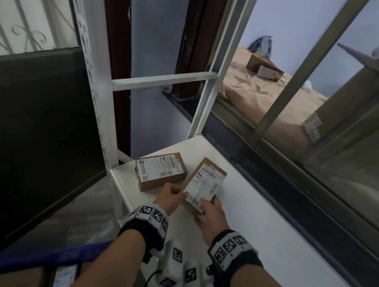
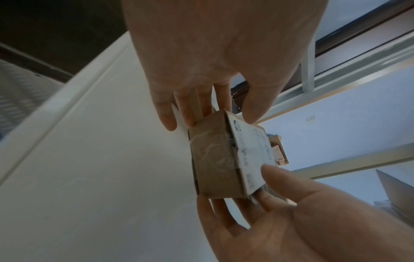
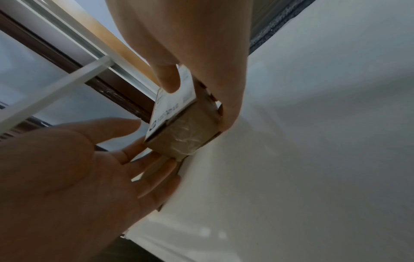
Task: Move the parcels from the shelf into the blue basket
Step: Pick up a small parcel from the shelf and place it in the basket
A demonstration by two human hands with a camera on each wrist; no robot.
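We've got both hands on one small cardboard parcel (image 1: 204, 183), tilted and lifted a bit off the white shelf (image 1: 268, 212). Our right hand (image 1: 211, 218) grips its near end: thumb on the label side up top, fingers curled underneath, clear in the right wrist view (image 3: 179, 44). Our left hand (image 1: 169, 196) is at the parcel's left edge w/ fingers straight-ish along the side and the thumb near the top face; from the left wrist view (image 2: 212, 53) we can't tell if it really clamps or just steadies it, so call it touching. A 2nd parcel (image 1: 160, 170) lies flat on the shelf just beside, to the left & farther back, label up, apart from the held one. The blue basket (image 1: 49, 258) shows only as a rim at bottom left, below the shelf edge, w/ cardboard inside it. Window frame (image 1: 295, 83) runs along the shelf's right side.
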